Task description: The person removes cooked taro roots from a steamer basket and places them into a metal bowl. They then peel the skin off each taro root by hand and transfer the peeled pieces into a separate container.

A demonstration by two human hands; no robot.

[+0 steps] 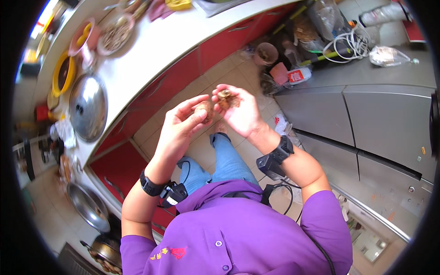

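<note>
My left hand (184, 118) holds a round, rough brown object (205, 110), perhaps a walnut or a small root vegetable, between thumb and fingers. Close beside it, my right hand (239, 111) is palm up with its fingers curled around brown, flaky pieces (227, 99) that look like shell or peel. Both hands are raised above the tiled floor, between the counter and the fridge. The exact kind of either item cannot be told.
On the white counter (147, 51) at the left are a metal lid (88, 107), a yellow-rimmed basin (71, 80) and a bowl of pale pieces (129, 31). A grey fridge (316, 110) stands at the right, with a coiled white cable (361, 43) beyond. A bin (270, 51) sits at the far floor.
</note>
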